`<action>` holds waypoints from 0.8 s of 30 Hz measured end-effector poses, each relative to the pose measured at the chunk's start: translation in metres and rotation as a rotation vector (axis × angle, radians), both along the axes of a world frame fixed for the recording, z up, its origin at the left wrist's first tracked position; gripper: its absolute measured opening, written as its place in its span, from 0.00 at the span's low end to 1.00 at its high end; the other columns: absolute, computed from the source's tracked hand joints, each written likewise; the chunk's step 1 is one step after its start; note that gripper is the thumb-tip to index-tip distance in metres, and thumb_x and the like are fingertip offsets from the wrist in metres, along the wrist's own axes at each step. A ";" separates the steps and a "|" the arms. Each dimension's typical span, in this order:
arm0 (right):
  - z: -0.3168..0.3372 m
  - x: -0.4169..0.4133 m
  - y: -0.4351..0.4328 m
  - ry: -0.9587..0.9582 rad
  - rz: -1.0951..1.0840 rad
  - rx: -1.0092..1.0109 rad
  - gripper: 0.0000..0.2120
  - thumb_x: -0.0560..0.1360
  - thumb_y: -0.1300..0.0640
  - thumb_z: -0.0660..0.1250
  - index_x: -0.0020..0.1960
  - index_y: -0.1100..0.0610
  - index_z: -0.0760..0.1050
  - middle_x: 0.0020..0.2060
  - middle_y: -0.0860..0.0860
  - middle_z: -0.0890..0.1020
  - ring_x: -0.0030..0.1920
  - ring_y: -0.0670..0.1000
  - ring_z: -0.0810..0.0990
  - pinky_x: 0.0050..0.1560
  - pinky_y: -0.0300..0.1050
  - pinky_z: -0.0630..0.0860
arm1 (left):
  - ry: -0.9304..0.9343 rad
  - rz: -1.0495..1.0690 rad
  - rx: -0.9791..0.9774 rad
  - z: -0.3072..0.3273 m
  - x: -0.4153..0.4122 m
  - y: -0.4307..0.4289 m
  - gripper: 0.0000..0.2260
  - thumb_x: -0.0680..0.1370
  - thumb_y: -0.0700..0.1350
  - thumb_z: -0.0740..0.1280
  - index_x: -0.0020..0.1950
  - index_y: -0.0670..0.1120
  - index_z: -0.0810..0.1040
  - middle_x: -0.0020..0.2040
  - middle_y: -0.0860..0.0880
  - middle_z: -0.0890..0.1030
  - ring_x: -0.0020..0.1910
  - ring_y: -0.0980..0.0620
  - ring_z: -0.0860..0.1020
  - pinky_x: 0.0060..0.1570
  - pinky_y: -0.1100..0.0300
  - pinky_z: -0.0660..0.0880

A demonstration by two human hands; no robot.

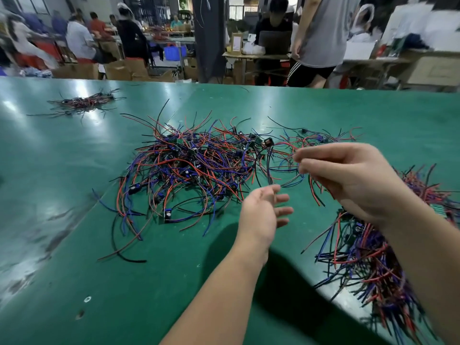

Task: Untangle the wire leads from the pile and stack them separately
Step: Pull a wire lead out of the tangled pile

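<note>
While the stack beside your right forearm looks well built up, much is left. Your left hand is empty, fingers apart. Your right hand pinches a few wire leads above the surface. Beyond, the tangled pile is large, with a small bundle farther off.

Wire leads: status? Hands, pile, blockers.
Right hand pinches a few wire leads, lifted. Left hand open below, holding nothing. Tangled pile big, centre; sorted stack right. Held leads possibly snagged in pile.
</note>
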State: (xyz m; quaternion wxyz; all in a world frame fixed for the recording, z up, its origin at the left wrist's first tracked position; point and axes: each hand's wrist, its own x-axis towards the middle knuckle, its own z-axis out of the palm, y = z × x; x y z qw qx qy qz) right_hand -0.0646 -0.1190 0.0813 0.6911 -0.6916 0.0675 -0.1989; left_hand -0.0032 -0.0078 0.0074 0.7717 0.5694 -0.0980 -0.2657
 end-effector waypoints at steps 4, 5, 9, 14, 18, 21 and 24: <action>-0.018 -0.034 0.002 0.032 0.067 0.112 0.10 0.59 0.62 0.71 0.40 0.58 0.85 0.35 0.55 0.85 0.33 0.45 0.80 0.36 0.31 0.75 | -0.075 0.052 -0.144 0.005 0.001 0.002 0.16 0.77 0.57 0.58 0.55 0.48 0.74 0.56 0.48 0.82 0.51 0.53 0.81 0.48 0.58 0.78; -0.025 -0.039 0.004 0.058 0.084 0.122 0.10 0.58 0.63 0.71 0.40 0.59 0.85 0.34 0.56 0.84 0.33 0.46 0.79 0.35 0.31 0.75 | -0.081 0.049 -0.162 0.006 0.000 0.003 0.18 0.75 0.57 0.60 0.56 0.47 0.74 0.57 0.47 0.81 0.52 0.51 0.81 0.51 0.56 0.77; -0.046 -0.049 0.015 0.207 0.104 -0.096 0.05 0.64 0.65 0.74 0.39 0.59 0.84 0.37 0.62 0.84 0.36 0.52 0.79 0.38 0.40 0.75 | -0.101 -0.008 -0.250 0.005 -0.003 0.002 0.07 0.80 0.44 0.61 0.56 0.46 0.75 0.49 0.48 0.84 0.45 0.53 0.82 0.45 0.62 0.78; -0.060 -0.044 0.019 0.211 -0.216 -0.327 0.08 0.72 0.67 0.69 0.39 0.56 0.81 0.36 0.55 0.85 0.41 0.58 0.82 0.45 0.51 0.78 | -0.119 0.022 -0.298 0.005 -0.003 0.001 0.07 0.78 0.36 0.63 0.48 0.44 0.80 0.39 0.49 0.84 0.39 0.55 0.82 0.41 0.66 0.78; -0.060 -0.045 0.016 0.148 -0.311 -0.266 0.09 0.74 0.66 0.66 0.43 0.53 0.80 0.36 0.51 0.84 0.37 0.50 0.83 0.42 0.46 0.78 | -0.088 0.008 -0.333 0.007 -0.004 0.003 0.04 0.74 0.41 0.67 0.43 0.46 0.81 0.42 0.46 0.85 0.40 0.52 0.83 0.37 0.64 0.78; -0.059 -0.045 0.015 0.126 -0.316 -0.146 0.08 0.77 0.62 0.64 0.45 0.54 0.80 0.37 0.51 0.84 0.35 0.48 0.82 0.38 0.42 0.77 | -0.092 -0.019 -0.343 0.008 -0.005 0.006 0.04 0.68 0.44 0.70 0.41 0.47 0.83 0.43 0.45 0.85 0.37 0.52 0.83 0.33 0.64 0.78; -0.056 -0.042 0.015 0.118 -0.214 0.184 0.12 0.76 0.52 0.64 0.45 0.59 0.81 0.36 0.53 0.83 0.31 0.48 0.78 0.32 0.39 0.73 | -0.180 -0.073 -0.281 0.009 -0.008 0.008 0.06 0.66 0.44 0.72 0.41 0.50 0.85 0.39 0.50 0.84 0.29 0.57 0.80 0.28 0.68 0.74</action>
